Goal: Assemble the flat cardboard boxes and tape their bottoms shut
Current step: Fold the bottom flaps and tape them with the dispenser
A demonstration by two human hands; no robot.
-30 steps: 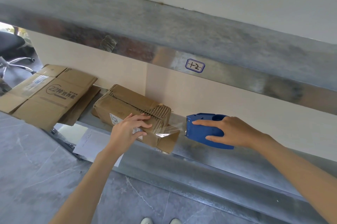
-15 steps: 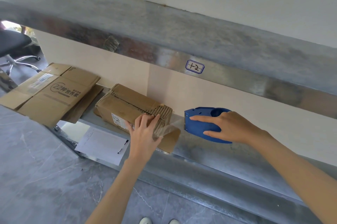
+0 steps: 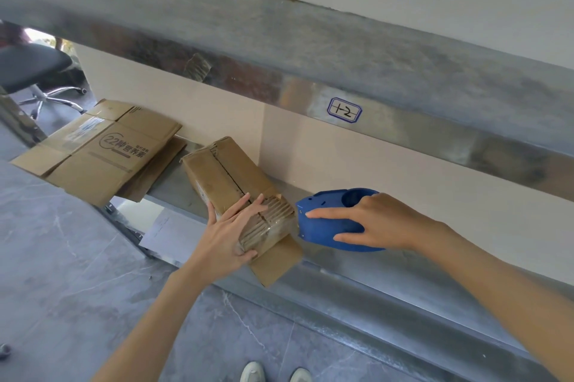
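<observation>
Box [image 3: 223, 173] lies on the shelf [image 3: 372, 282]. My left hand [image 3: 230, 235] presses its taped end, fingers straight and spread. My right hand [image 3: 379, 223] grips the tape dispenser [image 3: 329, 228]. Next, I think, cut the tape.

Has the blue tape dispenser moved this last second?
Yes. The blue tape dispenser slid left against the shelf label, up to the taped end of the box.

- Left hand [image 3: 226, 235] presses flat on the taped end of the cardboard box [image 3: 217, 173].
- Right hand [image 3: 382, 223] grips the blue tape dispenser [image 3: 323, 226], just right of the box.
- Flattened boxes [image 3: 102, 161] lie far left.
</observation>
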